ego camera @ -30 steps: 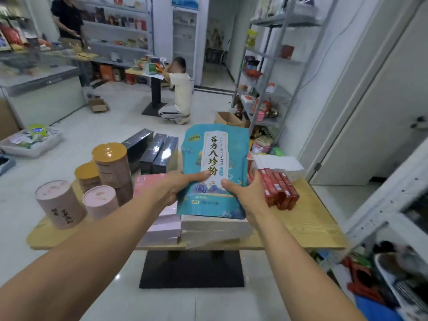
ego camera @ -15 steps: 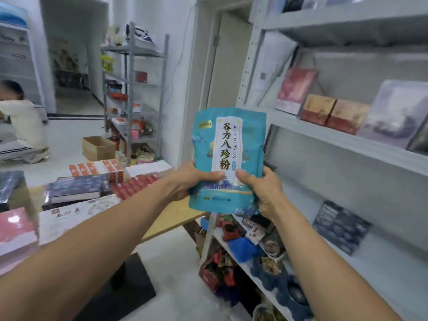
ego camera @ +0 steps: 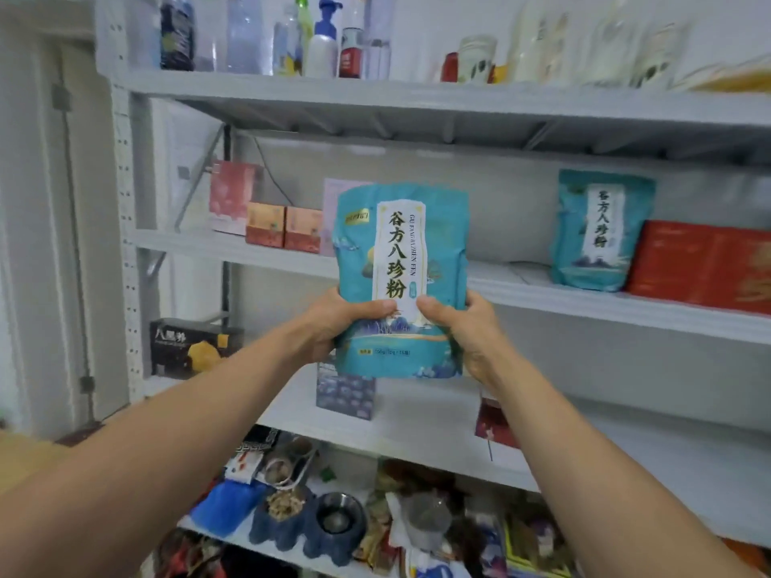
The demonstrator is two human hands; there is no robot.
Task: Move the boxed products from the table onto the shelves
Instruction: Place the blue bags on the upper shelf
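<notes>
Both hands hold a teal pouch [ego camera: 400, 281] upright in the air, in front of the shelves [ego camera: 584, 304]. The left hand [ego camera: 336, 323] grips its lower left edge with the thumb curled across the front. The right hand [ego camera: 469, 333] grips the lower right edge the same way, and the two thumbs lie near each other on the white label. On the middle shelf behind, a second pouch [ego camera: 596, 231] stands just beside a red box [ego camera: 701, 264]. Two orange boxes [ego camera: 283, 227] and a pink box [ego camera: 231, 198] sit further left.
</notes>
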